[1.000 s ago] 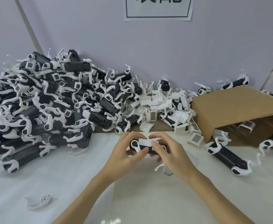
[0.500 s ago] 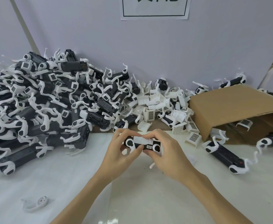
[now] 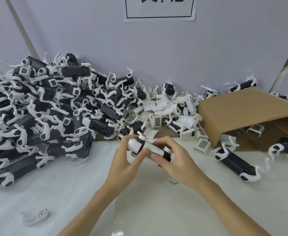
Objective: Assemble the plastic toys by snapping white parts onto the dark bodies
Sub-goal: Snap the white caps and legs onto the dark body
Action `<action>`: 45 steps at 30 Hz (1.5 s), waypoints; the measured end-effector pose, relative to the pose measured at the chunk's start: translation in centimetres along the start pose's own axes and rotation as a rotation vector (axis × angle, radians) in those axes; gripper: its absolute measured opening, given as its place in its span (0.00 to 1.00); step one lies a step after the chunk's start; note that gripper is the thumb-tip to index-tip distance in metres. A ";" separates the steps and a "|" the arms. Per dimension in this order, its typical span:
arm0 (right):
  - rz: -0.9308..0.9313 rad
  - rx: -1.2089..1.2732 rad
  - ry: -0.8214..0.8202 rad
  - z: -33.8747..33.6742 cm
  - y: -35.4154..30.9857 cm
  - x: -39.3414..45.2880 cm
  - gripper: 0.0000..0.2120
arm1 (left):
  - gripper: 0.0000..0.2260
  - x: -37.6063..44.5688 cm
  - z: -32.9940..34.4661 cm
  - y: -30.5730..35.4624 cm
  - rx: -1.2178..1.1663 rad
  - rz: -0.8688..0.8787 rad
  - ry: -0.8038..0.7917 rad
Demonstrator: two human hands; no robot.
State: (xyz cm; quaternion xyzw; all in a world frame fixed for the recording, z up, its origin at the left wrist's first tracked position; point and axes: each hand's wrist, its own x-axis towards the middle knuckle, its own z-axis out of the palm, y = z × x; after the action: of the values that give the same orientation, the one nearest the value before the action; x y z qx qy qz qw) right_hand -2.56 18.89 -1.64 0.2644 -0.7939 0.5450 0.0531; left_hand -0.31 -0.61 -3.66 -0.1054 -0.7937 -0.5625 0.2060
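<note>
Both of my hands hold one dark toy body [image 3: 166, 155] just above the white table, near its middle. A white slotted cover [image 3: 152, 150] lies across the body's top, between white rounded end pieces. My left hand [image 3: 122, 160] grips the left end, thumb on the cover. My right hand [image 3: 177, 160] wraps the right end, fingers curled over the top. The body's underside is hidden by my fingers.
A big heap of assembled dark toys [image 3: 42, 113] fills the left. Loose white covers [image 3: 165, 113] lie behind my hands. A tipped cardboard box [image 3: 242, 113] sits right, with a dark toy [image 3: 233, 162] before it. One stray white part [image 3: 37, 216] lies front left.
The toy has been turned in my hands, so the white cover's slotted face now shows. My hands have stayed in about the same place.
</note>
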 end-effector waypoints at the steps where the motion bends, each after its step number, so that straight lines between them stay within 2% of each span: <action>1: 0.000 -0.010 -0.009 0.2 0.1 -0.1 0.09 | 0.15 0.1 0.0 0.0 -0.028 -0.029 -0.011; 4: 0.044 0.021 -0.009 0.6 0.4 -0.3 0.07 | 0.10 0.1 -0.1 -0.3 -0.041 -0.044 -0.011; 9: 0.056 0.122 0.011 0.9 0.3 -0.3 0.05 | 0.11 0.3 -0.5 0.1 -0.032 0.005 0.009; 12: 0.025 0.067 0.009 0.3 0.2 0.0 0.03 | 0.11 0.3 -0.4 0.6 -0.037 -0.009 0.001; 14: 0.016 0.053 0.004 0.3 0.2 0.1 0.05 | 0.11 0.2 -0.5 0.7 0.065 0.031 0.022; 17: 0.139 0.266 -0.015 0.4 0.4 0.2 0.10 | 0.18 0.2 -1.5 0.5 0.339 0.247 0.023; 20: 0.236 0.391 -0.071 0.0 0.9 0.2 0.11 | 0.26 0.3 -1.7 0.9 0.200 0.142 -0.110; 23: 0.248 0.353 -0.043 -0.2 1.3 0.2 0.14 | 0.22 0.5 -1.3 1.3 0.210 0.143 -0.033; 26: 0.219 0.271 -0.007 0.0 0.9 0.3 0.17 | 0.23 0.5 -1.0 1.6 0.127 0.109 -0.062; 28: 0.181 0.271 -0.032 0.4 0.7 0.1 0.16 | 0.24 0.3 -0.6 1.4 0.117 0.103 -0.057; 30: 0.141 0.249 -0.075 0.8 0.8 -0.1 0.15 | 0.26 0.1 -0.2 1.4 0.151 0.103 0.031; 34: 0.075 0.044 -0.057 0.5 1.7 -0.2 0.28 | 0.30 -0.2 0.0 0.9 0.321 0.174 0.175; 37: 0.082 -0.012 -0.119 1.5 2.1 -0.3 0.33 | 0.29 -0.5 0.5 1.1 0.270 0.182 0.204; 41: -0.032 -0.041 -0.036 2.4 2.0 -0.4 0.27 | 0.22 -1.2 1.7 2.0 0.164 0.220 0.197; 43: -0.055 -0.094 0.006 1.8 2.2 -0.3 0.28 | 0.13 -1.2 1.7 2.7 0.044 0.141 0.197; 45: -0.066 -0.148 0.003 1.2 2.4 -0.2 0.30 | 0.07 -0.9 1.5 3.2 -0.131 -0.014 0.148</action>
State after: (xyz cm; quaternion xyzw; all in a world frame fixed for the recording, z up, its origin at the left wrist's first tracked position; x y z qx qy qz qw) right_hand -3.29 18.48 -4.18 0.2848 -0.8229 0.4830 0.0916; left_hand 1.45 1.95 -1.78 -0.0715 -0.7385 -0.6210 0.2527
